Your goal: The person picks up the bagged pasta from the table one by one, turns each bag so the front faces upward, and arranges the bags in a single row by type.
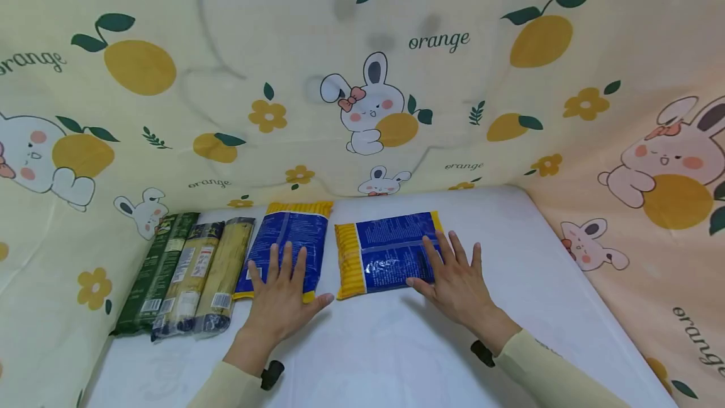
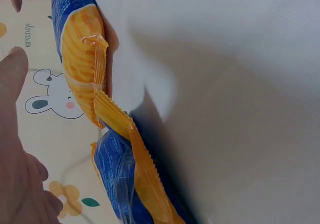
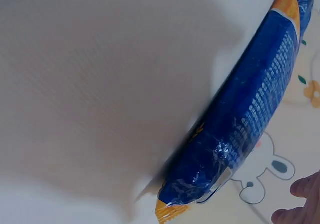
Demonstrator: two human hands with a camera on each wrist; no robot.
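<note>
Two blue-and-yellow plastic packets lie on the white table: the left packet (image 1: 283, 226) stands lengthwise, the right packet (image 1: 391, 254) crosswise. My left hand (image 1: 277, 298) is spread over the near part of the left packet, fingers straight and thumb out to the right. Over the right end of the right packet is my right hand (image 1: 459, 282), its fingers also spread. In the right wrist view, the fingertips (image 3: 295, 211) show apart from the blue packet (image 3: 245, 114). The left wrist view shows the thumb (image 2: 12, 76) clear of the packets' yellow ends. Neither hand grips anything.
Left of the packets, several long slim packs lie side by side: a dark green pack (image 1: 161, 272) and two clear packs (image 1: 226, 269) of pale yellow sticks, like spaghetti. A printed cloth (image 1: 306, 36) with rabbits and oranges rises behind and along both sides of the table (image 1: 362, 357).
</note>
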